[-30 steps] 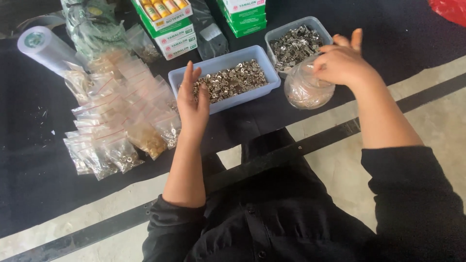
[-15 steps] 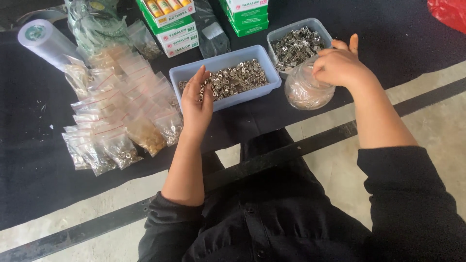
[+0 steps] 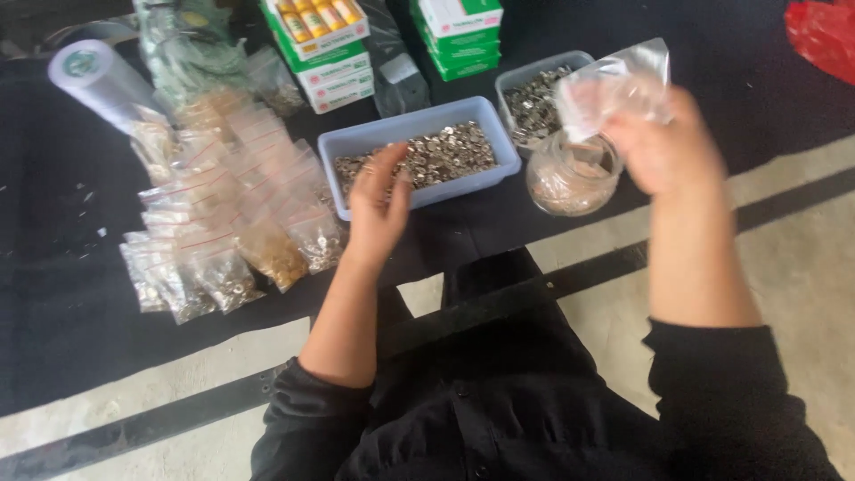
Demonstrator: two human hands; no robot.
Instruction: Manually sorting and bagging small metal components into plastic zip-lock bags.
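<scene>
Right hand (image 3: 668, 147) pinched shut on clear plastic bag (image 3: 614, 85), raised over glass jar (image 3: 573, 174) at right. Left hand (image 3: 378, 209) loosely cupped at near rim of blue tray (image 3: 503, 160); cannot tell whether any small metal pieces (image 3: 436, 151) held. Risks: bag limp, mouth not spread, so pieces could miss it and scatter on black cloth (image 3: 53, 303). Jar close under wrist, easily knocked over. Pile of filled bags (image 3: 227, 227) at left crowds tray edge; stray elbow could sweep it.
</scene>
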